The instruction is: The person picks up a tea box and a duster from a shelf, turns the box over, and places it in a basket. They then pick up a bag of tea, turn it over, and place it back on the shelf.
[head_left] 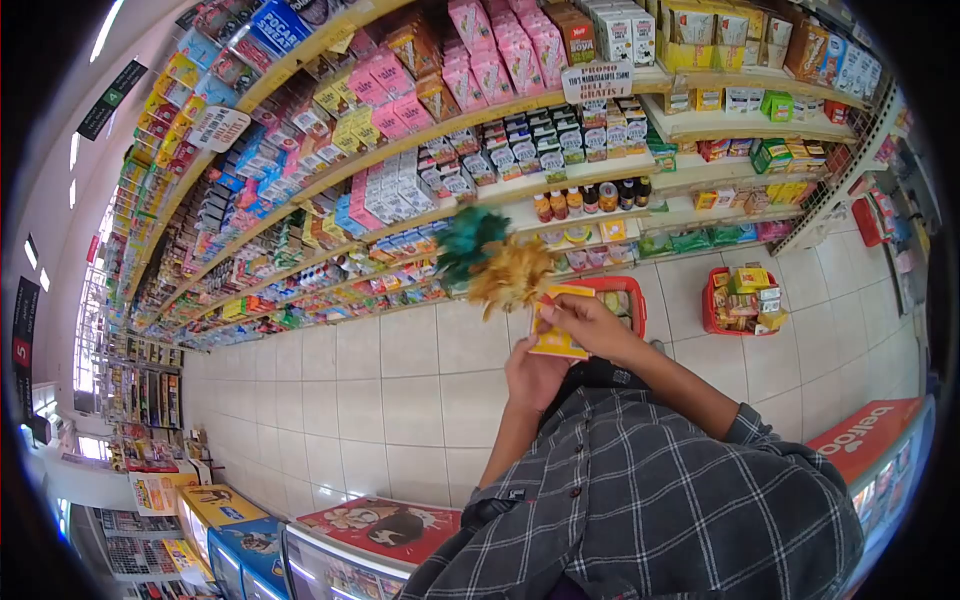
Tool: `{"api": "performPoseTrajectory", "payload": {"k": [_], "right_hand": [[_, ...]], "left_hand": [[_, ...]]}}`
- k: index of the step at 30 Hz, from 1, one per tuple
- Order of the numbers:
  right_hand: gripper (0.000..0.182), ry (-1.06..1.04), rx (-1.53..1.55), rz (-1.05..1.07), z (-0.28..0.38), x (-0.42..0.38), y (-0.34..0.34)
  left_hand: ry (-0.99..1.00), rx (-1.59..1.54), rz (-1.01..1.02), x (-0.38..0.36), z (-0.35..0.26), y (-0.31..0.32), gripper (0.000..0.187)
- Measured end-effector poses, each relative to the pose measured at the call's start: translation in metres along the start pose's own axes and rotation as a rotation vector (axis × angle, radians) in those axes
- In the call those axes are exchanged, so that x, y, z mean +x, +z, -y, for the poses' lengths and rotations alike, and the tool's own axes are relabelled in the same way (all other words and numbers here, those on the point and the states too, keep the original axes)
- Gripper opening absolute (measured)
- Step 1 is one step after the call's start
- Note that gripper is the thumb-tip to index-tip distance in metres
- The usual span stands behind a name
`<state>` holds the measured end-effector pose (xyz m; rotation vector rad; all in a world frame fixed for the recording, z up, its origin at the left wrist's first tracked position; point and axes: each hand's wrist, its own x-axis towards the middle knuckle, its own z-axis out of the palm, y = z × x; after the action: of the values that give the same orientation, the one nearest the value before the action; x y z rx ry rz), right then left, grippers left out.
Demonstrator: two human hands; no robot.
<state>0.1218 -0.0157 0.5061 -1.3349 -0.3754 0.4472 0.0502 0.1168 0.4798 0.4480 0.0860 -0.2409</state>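
A yellow packet [562,343] is between my two hands, in front of my body. My left hand [535,376] grips its lower left edge. The fingers of my right hand [588,326] are closed on its upper part, thumb on the face. Just beyond the hands is a feather duster, with tan feathers [512,274] and green feathers [470,240], in front of the lower shelves. Its handle is hidden, so which hand bears it cannot be made out.
Long curved shelves [520,185] of boxed goods and bottles run across the front and left. A red basket [637,312] stands partly behind my right hand; another red basket [712,318] with boxes is further right. Freezers [370,525] line the near side.
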Motion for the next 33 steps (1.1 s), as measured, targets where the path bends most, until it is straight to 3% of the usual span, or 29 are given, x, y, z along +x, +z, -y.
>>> {"api": "performPoseTrajectory", "payload": {"k": [4, 8, 11, 12, 13, 15, 16, 19, 20, 24, 25, 27, 29, 31, 33], "right_hand": [[0.027, 0.061, -0.073, -0.104, 0.036, -0.013, -0.023], [0.022, -0.013, -0.196, -0.256, 0.051, -0.032, -0.061], [0.015, 0.031, -0.232, -0.082, 0.034, -0.053, -0.079], [0.015, 0.016, -0.423, 0.01, 0.05, -0.059, -0.073], [0.015, 0.017, -0.493, -0.03, 0.047, -0.059, -0.077], [0.016, 0.034, -0.632, -0.117, 0.036, -0.058, -0.09], [0.017, 0.106, -0.5, -0.257, 0.032, -0.053, -0.099], [0.017, 0.069, -0.604, -0.544, 0.038, -0.043, -0.117], [0.017, 0.067, -0.521, -0.518, 0.039, -0.043, -0.118], [0.015, 0.021, -0.517, -0.056, 0.055, -0.052, -0.086], [0.015, 0.021, -0.529, -0.085, 0.051, -0.05, -0.088], [0.014, 0.029, -0.552, -0.135, 0.025, -0.04, -0.101], [0.018, 0.007, -0.416, -0.341, -0.018, -0.025, -0.13], [0.022, -0.025, -0.308, -0.515, -0.009, -0.009, -0.127], [0.029, 0.255, -0.035, -0.478, 0.009, -0.018, -0.106]], "left_hand": [[0.128, -0.102, -0.135, 0.007, -0.009, 0.001, 0.055], [0.158, -0.196, -0.078, 0.009, -0.019, -0.006, 0.057], [0.159, -0.214, 0.015, 0.014, -0.016, -0.017, 0.051], [0.127, -0.31, 0.066, 0.01, -0.015, -0.019, 0.052], [0.141, -0.416, 0.059, 0.011, -0.013, -0.022, 0.055], [0.127, -0.292, 0.119, 0.015, -0.014, -0.015, 0.058], [0.108, -0.256, 0.061, 0.017, -0.014, -0.009, 0.06], [0.085, -0.258, -0.028, 0.018, -0.013, -0.007, 0.062], [0.086, -0.255, -0.04, 0.018, -0.013, -0.006, 0.061], [0.097, -0.319, -0.022, 0.02, -0.014, -0.014, 0.059], [0.069, -0.405, 0.012, 0.018, -0.018, -0.014, 0.059], [0.129, -0.231, 0.014, 0.019, -0.018, 0.002, 0.06], [0.104, -0.225, 0.014, 0.017, -0.02, -0.006, 0.061], [0.108, -0.267, -0.041, 0.014, -0.021, -0.008, 0.062], [0.128, -0.269, -0.048, 0.014, -0.021, -0.013, 0.061]]}}
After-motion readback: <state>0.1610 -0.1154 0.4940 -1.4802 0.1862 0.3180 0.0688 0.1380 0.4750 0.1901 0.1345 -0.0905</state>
